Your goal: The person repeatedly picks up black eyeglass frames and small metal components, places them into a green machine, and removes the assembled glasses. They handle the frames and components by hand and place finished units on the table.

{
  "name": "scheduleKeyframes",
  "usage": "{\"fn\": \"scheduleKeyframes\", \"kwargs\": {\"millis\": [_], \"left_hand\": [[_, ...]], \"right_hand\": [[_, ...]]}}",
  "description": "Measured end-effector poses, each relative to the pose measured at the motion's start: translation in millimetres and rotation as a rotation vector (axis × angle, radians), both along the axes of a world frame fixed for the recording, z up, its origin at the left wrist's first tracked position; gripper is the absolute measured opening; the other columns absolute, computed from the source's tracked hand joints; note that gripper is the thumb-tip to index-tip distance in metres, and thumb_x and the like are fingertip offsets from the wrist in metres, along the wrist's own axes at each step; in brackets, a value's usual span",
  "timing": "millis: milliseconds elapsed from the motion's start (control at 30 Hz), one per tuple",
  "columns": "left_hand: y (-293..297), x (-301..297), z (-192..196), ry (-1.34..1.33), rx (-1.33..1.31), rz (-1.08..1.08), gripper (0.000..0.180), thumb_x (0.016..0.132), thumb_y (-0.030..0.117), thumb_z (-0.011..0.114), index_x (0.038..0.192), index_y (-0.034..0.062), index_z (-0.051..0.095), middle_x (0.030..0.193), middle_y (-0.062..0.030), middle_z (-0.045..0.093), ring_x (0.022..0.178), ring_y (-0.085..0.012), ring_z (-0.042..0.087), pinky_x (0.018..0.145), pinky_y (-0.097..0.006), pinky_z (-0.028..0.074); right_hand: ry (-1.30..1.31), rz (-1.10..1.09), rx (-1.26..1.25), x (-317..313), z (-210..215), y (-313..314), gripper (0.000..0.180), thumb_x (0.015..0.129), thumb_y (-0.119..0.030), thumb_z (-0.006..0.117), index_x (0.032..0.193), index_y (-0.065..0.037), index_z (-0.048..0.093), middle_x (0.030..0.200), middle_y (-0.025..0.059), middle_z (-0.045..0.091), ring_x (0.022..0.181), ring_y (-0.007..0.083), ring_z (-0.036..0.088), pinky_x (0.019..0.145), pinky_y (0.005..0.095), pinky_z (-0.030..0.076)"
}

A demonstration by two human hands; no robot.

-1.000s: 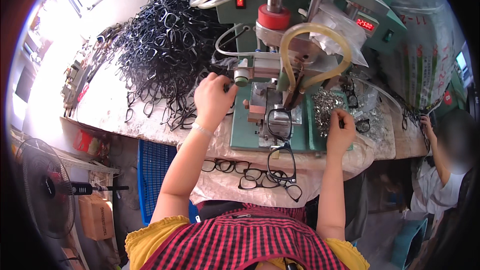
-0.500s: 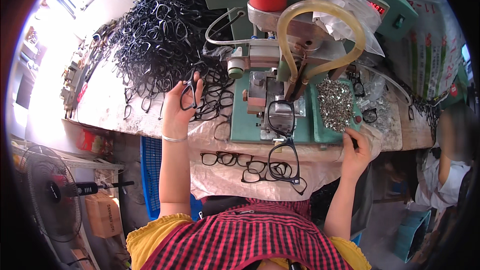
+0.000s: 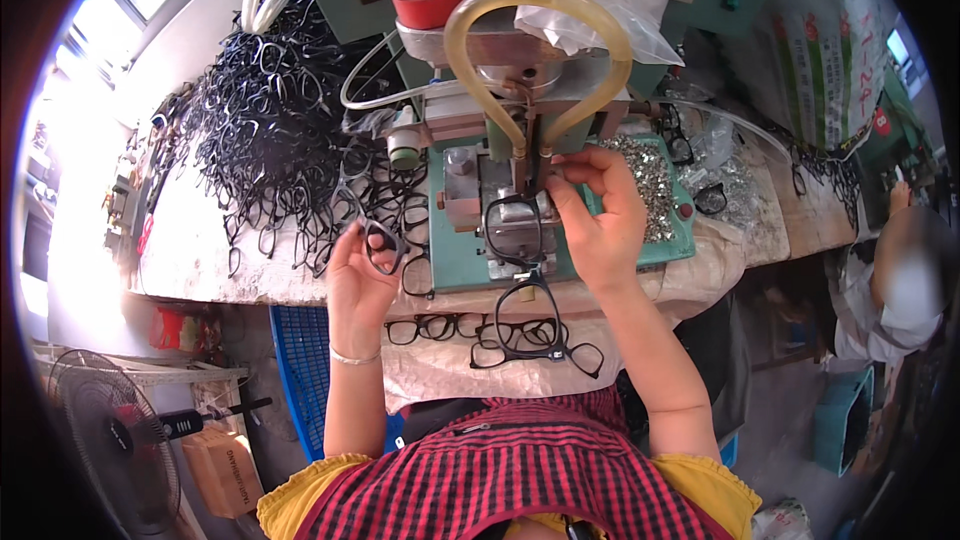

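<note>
My left hand is closed on a dark eyeglass frame, held upright near the table's front edge. At the middle, a black eyeglass frame hangs lengthwise at the press, one rim above the other. My right hand is beside the press head, with thumb and forefinger pinched near the ends of a yellowish looped hose. Whatever those fingertips hold is too small or hidden. Behind my right hand, a green tray holds many small metal pieces, partly covered by the hand.
A big heap of dark eyeglass frames rises at the back left. Several black frames lie on the cloth before me. Right of the tray is a clear plastic bag. Another person sits far right; a fan stands left.
My right hand has moved from the tray's front corner, left and up to the press head. My left hand has come down from the heap with its eyeglass frame. The view has shifted.
</note>
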State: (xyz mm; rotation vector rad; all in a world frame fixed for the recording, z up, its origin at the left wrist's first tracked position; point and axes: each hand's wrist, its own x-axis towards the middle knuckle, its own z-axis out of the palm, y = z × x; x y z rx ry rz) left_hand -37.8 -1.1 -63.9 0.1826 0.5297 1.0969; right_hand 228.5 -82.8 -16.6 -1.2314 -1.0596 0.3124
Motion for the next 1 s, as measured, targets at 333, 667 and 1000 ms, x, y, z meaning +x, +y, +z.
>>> {"fn": "scheduleKeyframes", "kwargs": {"millis": [333,667,1000], "left_hand": [[-5.1,74.6,133.0,0.517,1.164,0.335,0.019,0.102,0.009,0.05,0.11,-0.0063,0.058,0.098,-0.0188,0.068,0.083,-0.0239,0.07,0.071,-0.033,0.059],[-28.8,79.7,89.2,0.983,2.055,0.139,0.016,0.078,0.008,0.073,0.094,0.0083,0.073,0.098,-0.0074,0.074,0.086,-0.0263,0.067,0.091,-0.046,0.054],[-37.7,81.5,78.4,1.077,2.16,0.187,0.029,0.069,0.013,0.067,0.098,0.0107,0.073,0.112,-0.0055,0.07,0.076,-0.0229,0.054,0.091,-0.046,0.054]], "right_hand": [[0.389,0.262,0.119,-18.0,5.8,3.8,0.037,0.088,-0.004,0.071,0.119,0.001,0.053,0.104,0.0099,0.069,0.094,0.0117,0.065,0.086,0.0262,0.049],[-0.769,-0.403,-0.35,90.3,-49.5,-32.7,0.015,0.076,-0.009,0.074,0.091,-0.007,0.072,0.12,0.0182,0.064,0.12,0.0384,0.056,0.103,0.0464,0.043],[-0.764,-0.54,-0.252,90.4,-78.3,-54.7,0.017,0.081,-0.004,0.068,0.097,-0.003,0.064,0.117,0.0208,0.063,0.114,0.0414,0.057,0.097,0.0481,0.043]]}}
